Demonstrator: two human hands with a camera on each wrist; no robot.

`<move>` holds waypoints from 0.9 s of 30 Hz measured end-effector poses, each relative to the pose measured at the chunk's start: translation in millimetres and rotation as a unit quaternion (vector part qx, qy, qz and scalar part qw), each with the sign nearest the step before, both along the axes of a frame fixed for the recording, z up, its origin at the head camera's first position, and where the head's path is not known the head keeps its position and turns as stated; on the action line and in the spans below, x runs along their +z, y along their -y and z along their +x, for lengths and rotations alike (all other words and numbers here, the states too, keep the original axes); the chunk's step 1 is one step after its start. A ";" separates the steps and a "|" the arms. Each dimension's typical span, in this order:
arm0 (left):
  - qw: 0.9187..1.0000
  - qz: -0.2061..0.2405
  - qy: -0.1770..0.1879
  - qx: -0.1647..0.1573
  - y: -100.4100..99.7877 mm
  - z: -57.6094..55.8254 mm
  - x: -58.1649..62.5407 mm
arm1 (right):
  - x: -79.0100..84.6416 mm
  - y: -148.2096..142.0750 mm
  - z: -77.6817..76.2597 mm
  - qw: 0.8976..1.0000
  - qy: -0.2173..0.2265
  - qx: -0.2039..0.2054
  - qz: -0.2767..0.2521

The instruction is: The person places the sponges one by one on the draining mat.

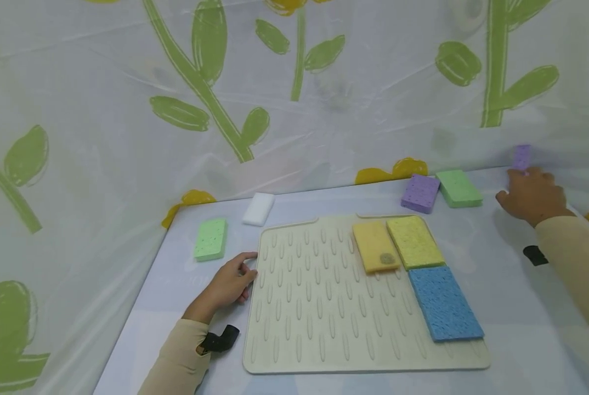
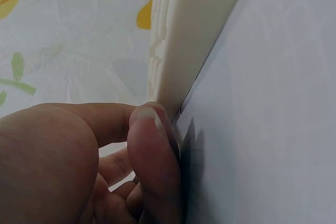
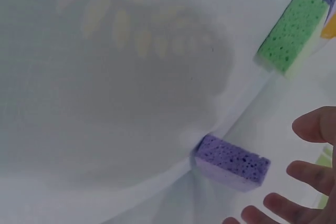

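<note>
My left hand (image 1: 230, 282) is at the left edge of a cream ridged mat (image 1: 304, 307), its thumb and index fingertip pinched together at the rim. In the left wrist view, those fingertips meet at the mat's side wall (image 2: 184, 40). Over at the far right, my right hand (image 1: 536, 195) reaches with spread fingers to a small purple sponge (image 1: 522, 156) by the backdrop. The right wrist view has this purple sponge (image 3: 233, 161) beside the fingers, with a gap between. On the mat lie a pale orange sponge (image 1: 373, 244), a yellow sponge (image 1: 415, 241) and a blue sponge (image 1: 445, 302).
Behind the mat, another purple sponge (image 1: 420, 193) sits against a green sponge (image 1: 458, 188). To the left are a second green sponge (image 1: 210, 240) and a white sponge (image 1: 258, 209). A flower-printed sheet (image 1: 324, 137) rises along the table's back edge.
</note>
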State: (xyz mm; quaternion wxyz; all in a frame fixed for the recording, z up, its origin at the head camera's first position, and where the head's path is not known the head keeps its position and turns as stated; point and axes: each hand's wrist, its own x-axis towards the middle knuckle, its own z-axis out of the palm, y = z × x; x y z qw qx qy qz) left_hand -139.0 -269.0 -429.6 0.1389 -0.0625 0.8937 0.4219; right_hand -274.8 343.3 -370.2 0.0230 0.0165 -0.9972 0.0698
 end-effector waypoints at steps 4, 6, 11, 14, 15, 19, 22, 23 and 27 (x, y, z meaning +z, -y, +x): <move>1.000 0.003 0.000 -0.003 -0.4 -0.1 0.0 | 3.0 -3.9 -3.9 1.000 -0.010 -0.014 -0.024; 1.000 0.003 -0.001 -0.003 -0.6 0.1 0.2 | 5.0 -5.1 -5.7 0.999 -0.014 -0.024 -0.035; 1.000 0.005 -0.003 -0.005 -1.3 0.7 0.8 | 9.1 -10.1 -8.3 0.997 -0.028 -0.054 -0.041; 1.000 0.006 -0.005 -0.007 -1.9 1.2 1.5 | 9.5 -16.5 -10.6 0.997 -0.030 -0.071 -0.032; 1.000 0.007 -0.005 -0.007 -2.2 1.3 1.8 | 9.8 -18.6 -11.5 0.996 -0.029 -0.077 -0.030; 1.000 0.006 -0.006 -0.008 -2.6 2.3 2.9 | 9.9 -24.9 -15.9 0.994 -0.025 -0.101 -0.031; 1.000 0.007 -0.006 -0.008 -2.3 2.4 2.6 | 11.8 -25.9 -17.5 0.993 -0.025 -0.108 -0.040; 1.000 0.008 -0.005 -0.008 -2.2 2.1 2.3 | 12.7 -25.7 -17.7 0.993 -0.028 -0.108 -0.042; 1.000 0.010 -0.007 -0.009 -2.0 1.4 1.1 | 15.5 -26.4 -20.4 0.993 -0.048 -0.102 -0.040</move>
